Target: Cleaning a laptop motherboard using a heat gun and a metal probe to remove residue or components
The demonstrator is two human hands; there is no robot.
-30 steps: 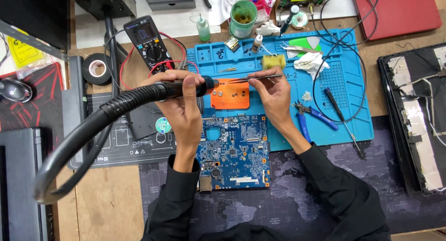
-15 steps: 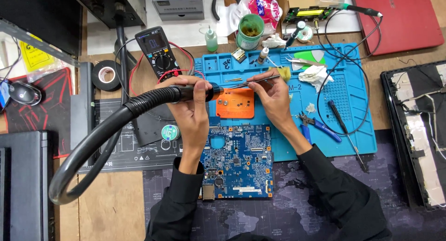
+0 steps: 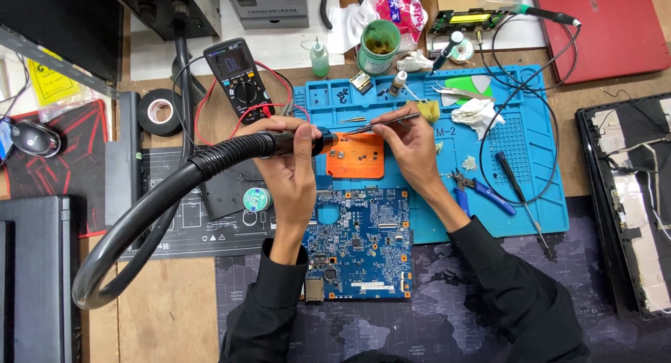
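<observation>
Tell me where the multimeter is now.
In the head view, the multimeter lies at the upper left, between the tape roll and the blue mat, above the left hand.

Your left hand [image 3: 293, 171] grips a matt black plastic handpiece [image 3: 297, 143] w/ a ribbed, semi-gloss rubbery hose [image 3: 140, 216]. Your right hand [image 3: 412, 150] pinches thin bright metal tweezers [image 3: 381, 123]. Under the tips: smooth matt orange pad [image 3: 358, 160], prob. silicone. Blue work mat [image 3: 531, 174] looks soft, matt, moulded w/ ridges. Circuit board [image 3: 360, 240] is glossy blue laminate w/ shiny metal bits. Bench [image 3: 164, 314] is bare wood, dull finish. Sleeves are black cloth. White paper wad [image 3: 477, 115] is crumpled. Red laptop lid [image 3: 608, 27]: smooth, satin.
</observation>
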